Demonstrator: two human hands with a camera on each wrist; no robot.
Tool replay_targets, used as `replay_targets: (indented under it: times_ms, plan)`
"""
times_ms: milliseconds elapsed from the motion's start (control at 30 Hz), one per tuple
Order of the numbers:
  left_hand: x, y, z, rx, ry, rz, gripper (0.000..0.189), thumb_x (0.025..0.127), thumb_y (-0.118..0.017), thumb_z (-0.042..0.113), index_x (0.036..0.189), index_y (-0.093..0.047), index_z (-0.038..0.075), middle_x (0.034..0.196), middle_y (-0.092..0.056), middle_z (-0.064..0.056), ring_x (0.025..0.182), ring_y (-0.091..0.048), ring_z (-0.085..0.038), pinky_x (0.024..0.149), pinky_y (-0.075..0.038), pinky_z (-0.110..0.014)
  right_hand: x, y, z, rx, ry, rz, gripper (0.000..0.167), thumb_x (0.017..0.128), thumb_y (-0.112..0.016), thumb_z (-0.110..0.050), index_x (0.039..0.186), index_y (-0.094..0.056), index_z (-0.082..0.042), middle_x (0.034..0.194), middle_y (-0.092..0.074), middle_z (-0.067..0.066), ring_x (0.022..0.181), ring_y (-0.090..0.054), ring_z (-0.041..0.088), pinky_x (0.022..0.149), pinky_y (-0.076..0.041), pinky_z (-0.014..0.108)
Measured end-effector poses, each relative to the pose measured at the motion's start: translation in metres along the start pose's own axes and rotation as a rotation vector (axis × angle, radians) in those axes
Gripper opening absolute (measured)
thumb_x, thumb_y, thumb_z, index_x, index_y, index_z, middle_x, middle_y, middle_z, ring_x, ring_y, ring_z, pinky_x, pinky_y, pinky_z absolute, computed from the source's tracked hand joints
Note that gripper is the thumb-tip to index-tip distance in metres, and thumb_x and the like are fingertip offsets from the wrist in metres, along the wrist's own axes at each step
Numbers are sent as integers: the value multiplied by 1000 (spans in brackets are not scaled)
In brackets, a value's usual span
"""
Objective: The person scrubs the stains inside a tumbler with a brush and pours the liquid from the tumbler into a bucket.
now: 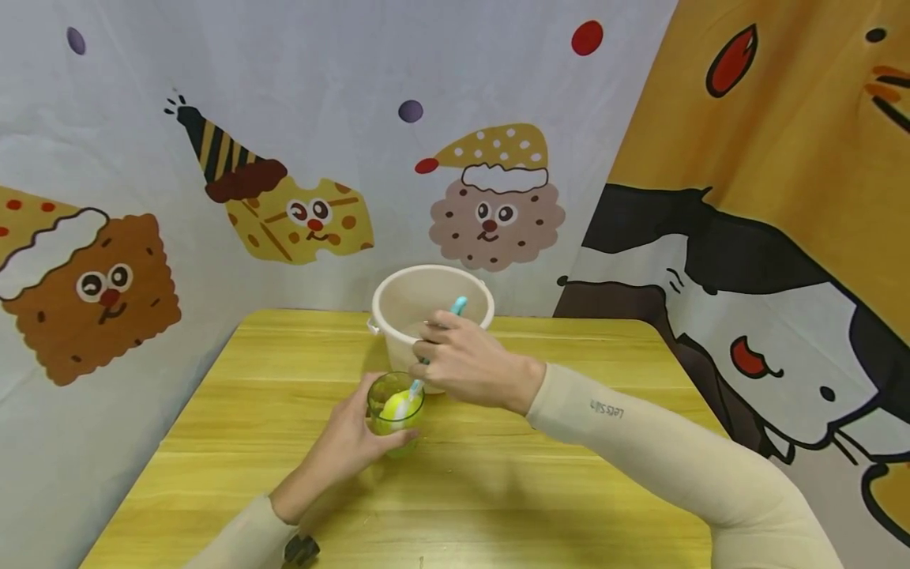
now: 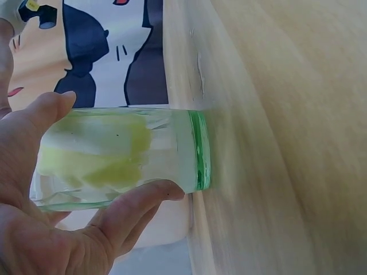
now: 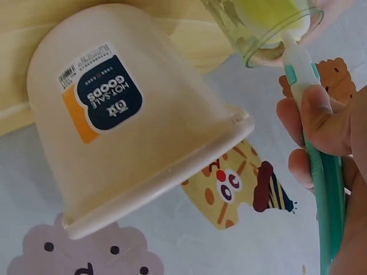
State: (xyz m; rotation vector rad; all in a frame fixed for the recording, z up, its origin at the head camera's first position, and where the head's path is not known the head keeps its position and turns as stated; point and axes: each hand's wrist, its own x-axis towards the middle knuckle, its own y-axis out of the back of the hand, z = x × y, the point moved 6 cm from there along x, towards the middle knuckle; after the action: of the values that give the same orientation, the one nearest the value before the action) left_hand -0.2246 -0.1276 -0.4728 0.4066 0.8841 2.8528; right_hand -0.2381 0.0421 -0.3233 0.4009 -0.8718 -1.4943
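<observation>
My left hand [image 1: 347, 436] grips a clear green-tinted drinking glass [image 2: 172, 149], thumb on one side and fingers round the other. The glass stands upright low over the table, its base close to the wood. Inside it sits the yellow and white sponge head [image 1: 395, 408] of a cup brush. My right hand [image 1: 469, 362] holds the brush by its teal and white handle [image 3: 328, 206], which slants down into the glass. Through the glass wall the sponge shows pressed near the upper part in the left wrist view.
A cream bucket [image 1: 387, 340] with a dark label [image 3: 109, 94] stands just behind the glass, at the back of the wooden table [image 1: 569, 474]. A cartoon-printed cloth [image 1: 298, 95] hangs behind. A small black item [image 1: 302, 550] shows beside my left sleeve.
</observation>
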Motion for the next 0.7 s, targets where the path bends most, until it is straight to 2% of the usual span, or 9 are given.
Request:
replay_targets:
  times_ms: [100, 333, 567, 700]
  plan:
    - [1, 0, 0, 0, 9, -5, 90, 86, -107, 28, 158, -53, 23, 144, -78, -8, 130, -78, -32, 103, -71, -53, -2, -1, 1, 25, -26, 22, 17, 94, -92, -23, 107, -89, -33, 99, -85, -11, 98, -73, 17, 107, -49, 35]
    - [3, 1, 0, 0, -8, -3, 90, 86, -107, 31, 158, -53, 22, 146, -78, -9, 132, -78, -32, 106, -70, -56, -5, -1, -3, 65, -65, 31, 24, 89, -95, -22, 110, -91, -32, 97, -86, -11, 96, -73, 17, 107, -49, 36]
    - [2, 0, 0, 7, -23, -4, 89, 86, -107, 26, 158, -54, 20, 143, -79, -6, 129, -79, -28, 103, -70, -49, -5, 1, -8, 61, -99, 65, 15, 85, -93, -21, 96, -87, -30, 88, -82, -9, 92, -70, 19, 100, -47, 37]
    - [1, -1, -1, 8, -27, -4, 89, 86, -107, 26, 157, -54, 21, 143, -79, -6, 129, -79, -28, 102, -70, -47, -4, -2, -10, 46, -123, 64, 15, 86, -95, -25, 97, -87, -30, 90, -84, -7, 93, -71, 19, 98, -46, 36]
